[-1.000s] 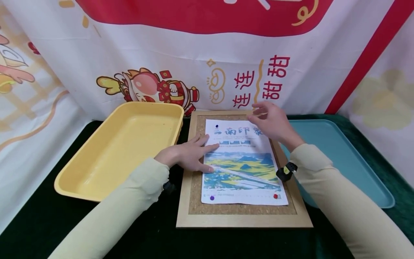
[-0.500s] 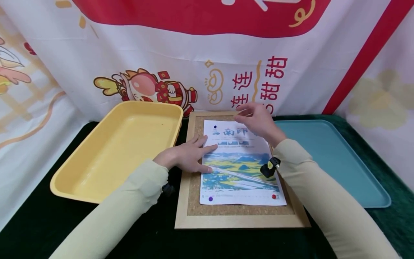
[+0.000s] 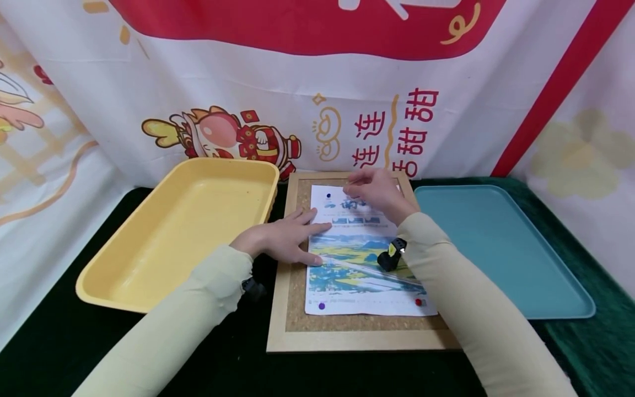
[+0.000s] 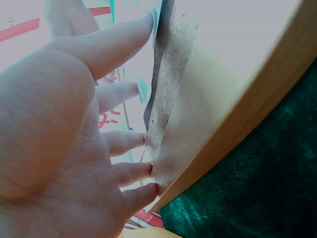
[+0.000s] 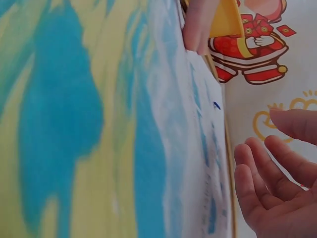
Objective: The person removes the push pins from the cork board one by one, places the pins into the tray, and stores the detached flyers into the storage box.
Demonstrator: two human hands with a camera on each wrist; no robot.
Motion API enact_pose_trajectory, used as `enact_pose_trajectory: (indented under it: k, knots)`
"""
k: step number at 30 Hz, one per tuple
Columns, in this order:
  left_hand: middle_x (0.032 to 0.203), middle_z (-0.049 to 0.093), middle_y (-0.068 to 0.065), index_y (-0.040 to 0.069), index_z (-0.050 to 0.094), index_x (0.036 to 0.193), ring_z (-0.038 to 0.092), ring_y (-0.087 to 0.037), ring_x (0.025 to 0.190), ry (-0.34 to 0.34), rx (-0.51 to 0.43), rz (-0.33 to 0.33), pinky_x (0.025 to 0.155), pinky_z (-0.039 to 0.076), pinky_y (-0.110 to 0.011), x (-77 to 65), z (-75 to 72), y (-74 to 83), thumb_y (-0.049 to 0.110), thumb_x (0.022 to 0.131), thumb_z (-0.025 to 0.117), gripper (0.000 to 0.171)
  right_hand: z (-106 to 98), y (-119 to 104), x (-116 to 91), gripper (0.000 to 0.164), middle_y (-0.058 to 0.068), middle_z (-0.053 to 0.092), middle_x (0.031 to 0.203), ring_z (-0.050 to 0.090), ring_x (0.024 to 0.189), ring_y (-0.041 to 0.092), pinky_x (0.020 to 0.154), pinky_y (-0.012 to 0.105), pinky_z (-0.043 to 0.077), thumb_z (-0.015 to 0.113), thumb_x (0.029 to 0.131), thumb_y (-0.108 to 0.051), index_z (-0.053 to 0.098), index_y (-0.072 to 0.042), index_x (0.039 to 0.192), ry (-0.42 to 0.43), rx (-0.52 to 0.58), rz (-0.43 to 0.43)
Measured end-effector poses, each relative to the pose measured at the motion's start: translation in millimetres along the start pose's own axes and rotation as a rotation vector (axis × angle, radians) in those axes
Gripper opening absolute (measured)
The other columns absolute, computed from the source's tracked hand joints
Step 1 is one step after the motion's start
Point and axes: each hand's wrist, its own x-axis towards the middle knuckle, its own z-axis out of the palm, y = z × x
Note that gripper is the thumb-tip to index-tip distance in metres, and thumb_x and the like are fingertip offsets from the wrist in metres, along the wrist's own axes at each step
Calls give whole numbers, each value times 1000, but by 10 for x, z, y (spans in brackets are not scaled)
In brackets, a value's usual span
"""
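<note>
A printed sheet (image 3: pixel 347 286) with a blue and yellow landscape lies on a wood-framed cork board (image 3: pixel 357 342). Pushpins show at its corners: a dark blue pushpin (image 3: pixel 328 196) top left, a purple pushpin (image 3: pixel 322 306) bottom left and a red pushpin (image 3: pixel 419 302) bottom right. The top right corner is hidden. My left hand (image 3: pixel 285 238) spreads its fingers over the board's left side, fingertips on the sheet's edge. Above the sheet's heading hovers my right hand (image 3: pixel 379 193), fingers loosely bent; the right wrist view shows nothing between the fingers (image 5: pixel 272 168).
A yellow tray (image 3: pixel 173 237) stands left of the board, and a flat teal tray (image 3: pixel 496 248) lies to the right, partly behind my right sleeve. Dark green cloth (image 3: pixel 238 369) covers the table. A printed white curtain (image 3: pixel 223 71) hangs close behind the board.
My right hand has moved left and slightly down, from the sheet's top right corner to over its heading. The left hand has stayed at the board's left side.
</note>
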Motion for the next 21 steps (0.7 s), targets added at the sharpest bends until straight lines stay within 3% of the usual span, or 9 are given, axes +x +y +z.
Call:
enact_pose_trajectory:
  k: [8,21]
  knots:
    - [181,-1,-15,29,25,171,-7,-44,166,-12,-9,27,132,10,-66,18,-15,22,55,102,65,84,131,103,76,40,11,73,128,68,113,27,103,44,53,72,102,-20,67,-7,139,-40,-10,-4]
    - [180,-2,-16,27,25,171,-6,-44,166,-18,-25,30,132,10,-67,-16,-27,-19,54,101,67,86,239,90,156,38,7,69,137,60,130,27,119,51,43,72,102,-21,70,-12,139,-79,-6,33]
